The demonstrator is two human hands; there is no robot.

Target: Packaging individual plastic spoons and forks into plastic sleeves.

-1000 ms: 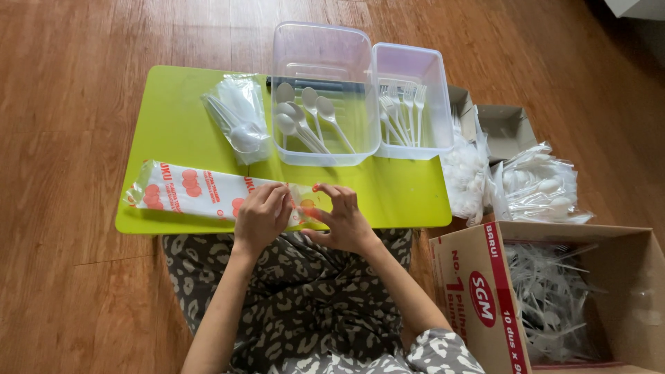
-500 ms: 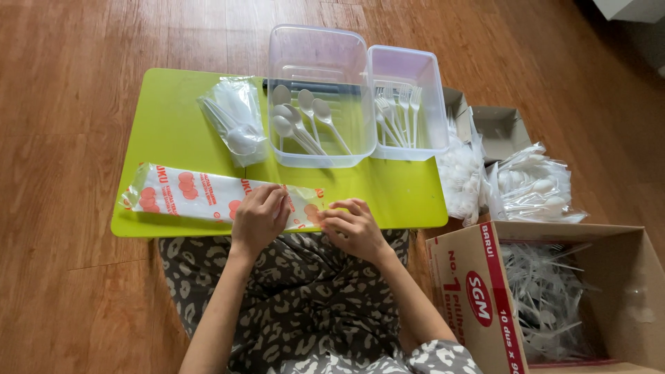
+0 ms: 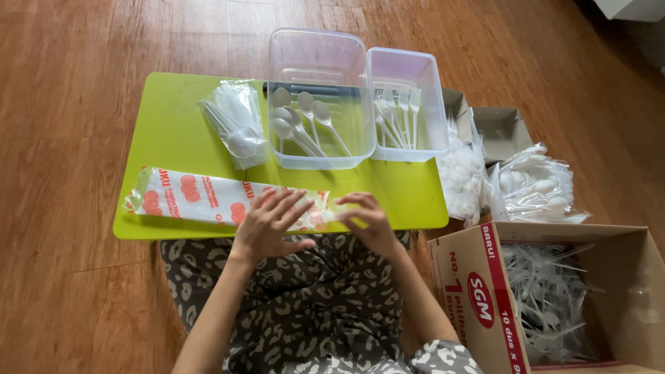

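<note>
A long clear plastic pack with red-orange print point(image 3: 194, 197) lies along the front edge of the lime-green table point(image 3: 176, 131). My left hand point(image 3: 269, 223) lies flat on the pack's right part with its fingers spread. My right hand point(image 3: 366, 220) pinches the pack's right end with curled fingers. Both forearms reach up from my lap, which is covered in leopard-print cloth.
A clear bag of white plastic spoons point(image 3: 237, 123) lies on the table. Behind it stand a clear tub with spoons point(image 3: 315, 104) and a tub with forks point(image 3: 405, 104). Bags of cutlery point(image 3: 537, 185) and an open cardboard box point(image 3: 554, 298) of plastic cutlery sit on the wood floor at right.
My left hand has spread its fingers flat over the pack. My right hand has shifted a little to the right along the pack's end.
</note>
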